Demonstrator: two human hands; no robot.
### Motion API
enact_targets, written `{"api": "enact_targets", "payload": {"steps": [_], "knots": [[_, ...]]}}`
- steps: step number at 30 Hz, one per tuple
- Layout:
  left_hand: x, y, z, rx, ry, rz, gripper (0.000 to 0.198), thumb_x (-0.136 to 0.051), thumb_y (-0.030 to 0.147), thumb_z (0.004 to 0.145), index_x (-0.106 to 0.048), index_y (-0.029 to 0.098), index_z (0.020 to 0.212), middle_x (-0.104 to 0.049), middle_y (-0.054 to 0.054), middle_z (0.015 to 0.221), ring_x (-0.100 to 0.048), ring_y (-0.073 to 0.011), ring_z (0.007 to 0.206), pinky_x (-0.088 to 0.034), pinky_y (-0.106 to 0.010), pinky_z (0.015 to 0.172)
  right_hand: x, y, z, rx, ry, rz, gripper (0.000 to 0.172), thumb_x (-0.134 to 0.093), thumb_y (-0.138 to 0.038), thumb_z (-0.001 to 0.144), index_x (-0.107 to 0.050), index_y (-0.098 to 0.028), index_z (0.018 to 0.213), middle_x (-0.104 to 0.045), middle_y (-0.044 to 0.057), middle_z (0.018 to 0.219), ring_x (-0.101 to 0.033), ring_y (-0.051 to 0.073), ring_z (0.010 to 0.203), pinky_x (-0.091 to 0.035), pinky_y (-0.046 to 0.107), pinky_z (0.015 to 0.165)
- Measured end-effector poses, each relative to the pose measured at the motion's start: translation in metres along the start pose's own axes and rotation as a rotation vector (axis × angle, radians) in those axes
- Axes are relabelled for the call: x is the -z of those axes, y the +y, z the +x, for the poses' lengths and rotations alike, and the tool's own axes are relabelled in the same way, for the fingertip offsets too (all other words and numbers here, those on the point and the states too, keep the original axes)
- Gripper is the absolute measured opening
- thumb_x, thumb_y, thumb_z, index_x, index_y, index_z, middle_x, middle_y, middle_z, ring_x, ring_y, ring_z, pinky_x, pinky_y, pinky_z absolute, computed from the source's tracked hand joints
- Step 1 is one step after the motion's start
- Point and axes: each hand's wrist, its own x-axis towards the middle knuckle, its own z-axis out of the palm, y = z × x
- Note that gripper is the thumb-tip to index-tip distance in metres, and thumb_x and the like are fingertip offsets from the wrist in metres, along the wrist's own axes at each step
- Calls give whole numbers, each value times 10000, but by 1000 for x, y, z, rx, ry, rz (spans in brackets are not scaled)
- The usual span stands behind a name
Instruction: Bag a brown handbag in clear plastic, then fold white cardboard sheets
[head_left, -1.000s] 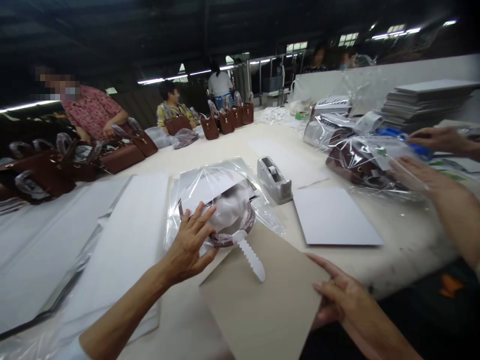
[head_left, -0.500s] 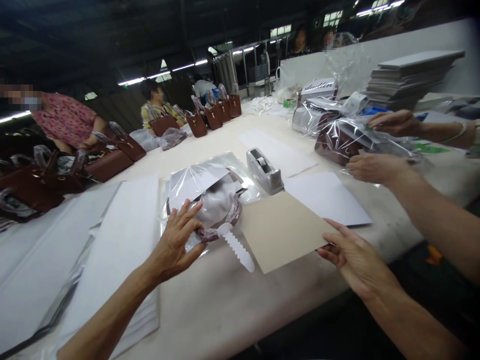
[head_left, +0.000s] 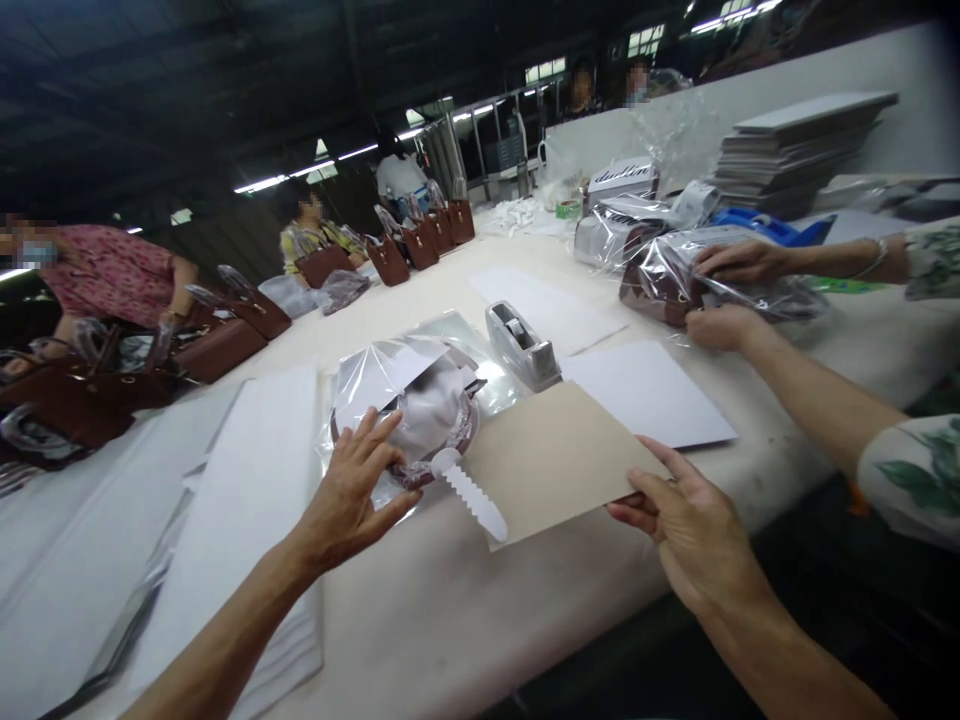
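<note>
A: Left hand point(head_left: 352, 495)?
B: Fingers spread flat on the plastic-wrapped bag point(head_left: 431, 405), gripping nothing.
A: Card?
B: Brown card point(head_left: 551, 455) lies flat on the desk point(head_left: 420, 620), just right of the bag. Its long axis runs toward the right hand point(head_left: 690, 530), which pinches its near corner.

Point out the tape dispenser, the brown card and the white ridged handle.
tape dispenser point(head_left: 532, 364), head view, grey side wall.
brown card point(head_left: 555, 458), head view, face centre.
white ridged handle point(head_left: 471, 494), head view, mid-shaft.
</note>
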Motion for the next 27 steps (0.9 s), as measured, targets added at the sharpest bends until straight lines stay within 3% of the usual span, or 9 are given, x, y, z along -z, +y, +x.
{"api": "enact_targets", "payload": {"steps": [10,14,22,27], "knots": [[-4,0,0,31,-2,17,239,-497,414,815,-473,189,894,-258,-118,1433,-81,-338,1350,-198,-616,1023,-13,23,-23,-45,-42,82,668,-695,-337,631,-427,-168,1219,-588,-27,700,-580,126,543,-565,251,518],[-5,-1,1,27,15,5,242,-500,418,817,-465,191,892,-272,-121,1427,-94,-338,1348,-200,-620,1023,-6,22,-26,-32,-54,-27,654,-689,-366,652,-442,-163,1223,-580,-29,643,-584,138,532,-566,262,521],[-5,2,0,10,19,1,223,-511,395,815,-458,188,880,-286,-142,1415,-100,-356,1343,-206,-644,1010,-3,27,-31,129,-30,-307,629,-599,-418,735,-403,-212,1296,-540,-59,537,-614,175,503,-574,301,538],[-6,5,1,30,6,8,221,-494,398,827,-451,189,886,-257,-132,1430,-75,-348,1348,-187,-639,1024,-20,39,-39,36,-113,-290,593,-578,-376,747,-400,-204,1286,-511,-77,532,-606,169,483,-572,296,514]]}}
